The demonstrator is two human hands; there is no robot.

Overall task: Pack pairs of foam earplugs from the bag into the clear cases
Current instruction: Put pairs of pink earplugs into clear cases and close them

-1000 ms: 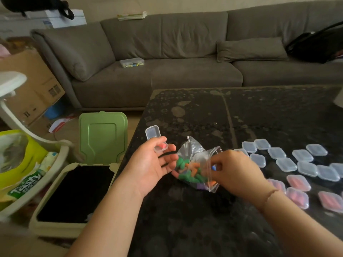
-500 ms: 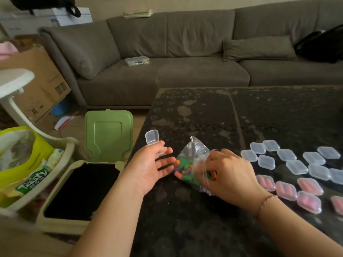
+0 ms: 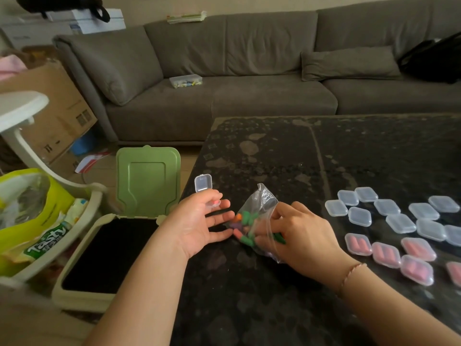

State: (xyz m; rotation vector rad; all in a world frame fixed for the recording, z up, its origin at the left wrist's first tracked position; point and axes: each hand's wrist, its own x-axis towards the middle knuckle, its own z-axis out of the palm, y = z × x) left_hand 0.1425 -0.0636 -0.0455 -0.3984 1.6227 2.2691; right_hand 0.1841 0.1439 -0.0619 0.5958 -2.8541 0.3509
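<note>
Grey sofa [image 3: 249, 71] behind; dark speckled surface [image 3: 299, 158] in front, green-lidded bin [image 3: 119, 233] at its left edge. Clear cases [image 3: 389, 216] clustered on the surface's right, nearer ones filled pink. Bag of earplugs [image 3: 252, 216] on the surface mid-frame, right hand [image 3: 296, 233] reaching inside, fingers curled among the plugs. Left hand [image 3: 199, 221] just beside, pinching an open case [image 3: 205, 188] holding one pink plug.

Soft, dim daylight filled the room, casting faint shadows. The glossy table [image 3: 324, 158] caught pale glare patches near its far edge. Wide-angle distortion bent the sofa [image 3: 224, 71], and the left edge was blurred.
</note>
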